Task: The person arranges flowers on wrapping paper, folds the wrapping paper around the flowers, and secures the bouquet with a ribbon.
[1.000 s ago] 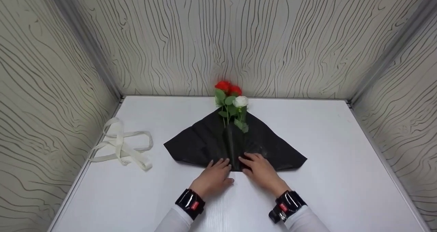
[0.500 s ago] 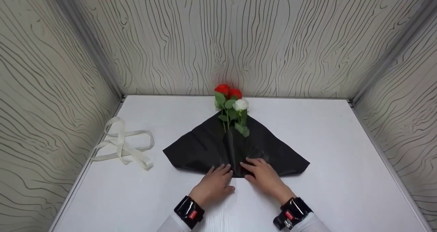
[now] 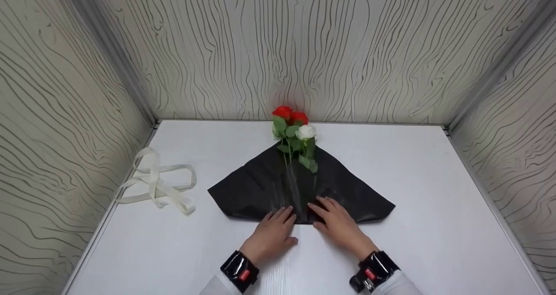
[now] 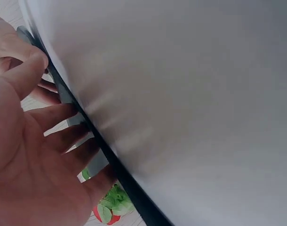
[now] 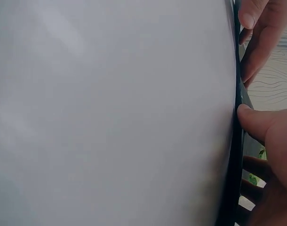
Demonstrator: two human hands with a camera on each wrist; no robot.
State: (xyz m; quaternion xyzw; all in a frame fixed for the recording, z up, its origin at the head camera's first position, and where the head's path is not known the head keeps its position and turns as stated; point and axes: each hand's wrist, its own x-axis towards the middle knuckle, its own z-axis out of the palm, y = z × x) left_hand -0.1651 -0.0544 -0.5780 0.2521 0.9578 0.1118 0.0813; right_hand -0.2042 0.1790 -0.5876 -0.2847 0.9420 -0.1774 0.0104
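Observation:
Black wrapping paper (image 3: 256, 184), folded up at its lower edge, lies spread on the table in the head view. On it rest artificial roses, two red roses (image 3: 282, 112) and a white rose (image 3: 306, 132), with green leaves and stems running down into the central fold. My left hand (image 3: 271, 232) presses straight fingertips on the folded edge, left of the middle. Just right of the fold, my right hand (image 3: 341, 223) touches the paper with extended fingers. In the left wrist view the fingers (image 4: 63, 113) reach over the paper's dark edge. The lower stems are hidden under the fold.
A cream ribbon (image 3: 154, 177) lies loosely looped on the left of the white table (image 3: 434, 177). Patterned panels (image 3: 278, 47) rise behind the table and along both sides. The rose heads reach close to the back panel.
The paper and flowers came slightly nearer the person, with both hands moving along. In the last half second, the right fingers moved slightly across the paper and the fold looks flatter.

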